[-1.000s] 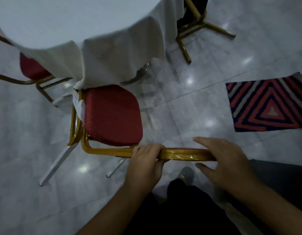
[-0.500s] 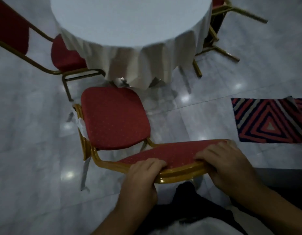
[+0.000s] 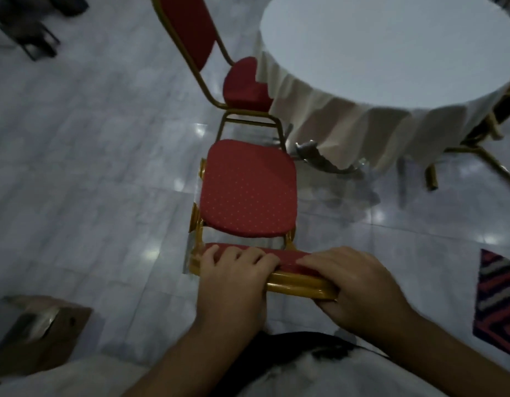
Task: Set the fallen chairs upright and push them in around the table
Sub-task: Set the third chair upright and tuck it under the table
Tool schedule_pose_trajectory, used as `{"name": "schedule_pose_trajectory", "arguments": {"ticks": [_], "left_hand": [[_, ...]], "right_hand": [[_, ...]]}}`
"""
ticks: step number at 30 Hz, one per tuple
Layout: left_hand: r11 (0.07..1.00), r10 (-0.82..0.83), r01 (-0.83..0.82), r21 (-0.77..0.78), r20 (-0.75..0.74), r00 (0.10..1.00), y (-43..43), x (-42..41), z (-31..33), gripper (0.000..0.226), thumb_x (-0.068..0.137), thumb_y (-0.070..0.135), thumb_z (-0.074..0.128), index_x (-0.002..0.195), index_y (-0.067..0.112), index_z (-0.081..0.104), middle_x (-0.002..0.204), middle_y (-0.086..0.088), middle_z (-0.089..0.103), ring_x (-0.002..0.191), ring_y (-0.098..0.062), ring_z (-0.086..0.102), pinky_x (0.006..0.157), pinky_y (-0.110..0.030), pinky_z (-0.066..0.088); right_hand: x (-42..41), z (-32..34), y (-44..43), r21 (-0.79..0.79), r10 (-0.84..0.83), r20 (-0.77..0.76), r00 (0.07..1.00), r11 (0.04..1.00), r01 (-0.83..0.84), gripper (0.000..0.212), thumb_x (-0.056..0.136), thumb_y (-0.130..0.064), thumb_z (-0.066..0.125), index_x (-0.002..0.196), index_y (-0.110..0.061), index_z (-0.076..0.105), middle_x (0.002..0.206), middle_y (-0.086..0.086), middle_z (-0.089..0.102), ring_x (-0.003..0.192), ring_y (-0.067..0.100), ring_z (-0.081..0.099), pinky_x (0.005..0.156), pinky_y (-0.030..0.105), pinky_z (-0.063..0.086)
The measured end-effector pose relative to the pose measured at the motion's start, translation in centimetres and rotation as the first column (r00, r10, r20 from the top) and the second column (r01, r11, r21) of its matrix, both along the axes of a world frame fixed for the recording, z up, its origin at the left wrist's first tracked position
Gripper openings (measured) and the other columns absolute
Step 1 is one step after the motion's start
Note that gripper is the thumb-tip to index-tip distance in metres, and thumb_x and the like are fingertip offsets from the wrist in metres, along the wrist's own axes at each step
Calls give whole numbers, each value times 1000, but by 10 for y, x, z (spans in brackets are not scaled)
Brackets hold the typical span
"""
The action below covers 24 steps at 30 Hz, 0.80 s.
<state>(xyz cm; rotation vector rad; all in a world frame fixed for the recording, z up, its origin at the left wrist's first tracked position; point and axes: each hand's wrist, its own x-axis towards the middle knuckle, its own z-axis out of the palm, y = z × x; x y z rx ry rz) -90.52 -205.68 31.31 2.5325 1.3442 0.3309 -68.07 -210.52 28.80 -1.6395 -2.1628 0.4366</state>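
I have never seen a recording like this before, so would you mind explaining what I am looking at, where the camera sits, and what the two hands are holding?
There is no machine here: a person wears a wide-angle camera on the head, looking forward and down at their own bare hands. The left hand and the right hand both grip the top rail of the backrest of a red chair with a gold frame, which stands upright on the pale tiled floor. Ahead and to the right is a round table under a white cloth. A second red chair is tucked against it, and the legs of another chair show at the right edge. A striped rug lies on the right, a cardboard box at the lower left.
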Motion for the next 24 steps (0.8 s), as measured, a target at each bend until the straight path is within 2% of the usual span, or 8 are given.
{"name": "schedule_pose_trajectory", "arguments": {"ticks": [2,4,6,9,11,15,20,24], "left_hand": [[996,89,-89,-9,-27,996,7,-22,-1,46,58,21,84,99,37,71,98,15,71,93,-18,65,86,-47,43],[993,116,-118,-27,-48,992,15,-44,-2,52,53,18,91,97,38,72,98,16,72,93,-17,66,81,-44,40],[996,90,-91,-19,-42,995,21,-62,-4,53,53,18,93,97,38,72,98,18,72,94,-15,67,77,-40,36],[997,79,-79,12,-15,997,28,-76,-8,52,55,17,93,98,38,71,100,19,71,92,-12,65,75,-37,33],[996,85,-85,28,-6,996,28,-71,-10,51,58,17,91,99,37,69,99,18,71,90,-12,64,74,-36,31],[996,37,-38,75,21,999,21,-38,-13,48,61,19,89,98,37,65,95,17,68,88,-14,62,72,-39,37],[996,-33,29,83,46,998,15,-8,-20,51,59,20,90,98,38,62,97,17,67,92,-14,62,72,-42,42],[996,-74,70,54,68,995,9,14,-35,54,59,22,86,101,40,58,97,19,66,94,-10,58,72,-43,43]], "right_hand": [[10,-11,4,-88,35,-34,999,995,-38,50,76,-43,74,124,-32,62,122,-14,65,106,10,62,84,39,53],[11,-22,10,-159,73,-32,997,984,-77,53,76,-40,76,126,-33,60,121,-12,67,105,10,64,87,31,54],[3,-27,14,-196,73,-53,996,977,-82,56,74,-34,79,126,-33,60,117,-11,69,100,10,67,82,23,53],[-7,-29,19,-144,43,-93,995,988,-56,56,70,-25,85,122,-32,65,114,-10,71,93,9,69,75,21,55],[-2,-28,20,-116,5,-84,996,993,-15,57,67,-22,88,119,-33,67,111,-11,73,89,10,69,73,17,50],[25,-27,6,-125,-83,-76,994,989,73,57,66,-20,88,117,-35,68,109,-12,73,91,8,68,77,14,46],[50,-24,-20,-83,-179,-86,980,982,172,60,61,-16,91,113,-36,70,106,-14,73,87,8,69,74,19,52],[72,-19,-37,-37,-197,-81,977,980,195,60,54,-15,94,107,-33,72,102,-16,73,89,5,67,78,9,44]]}}
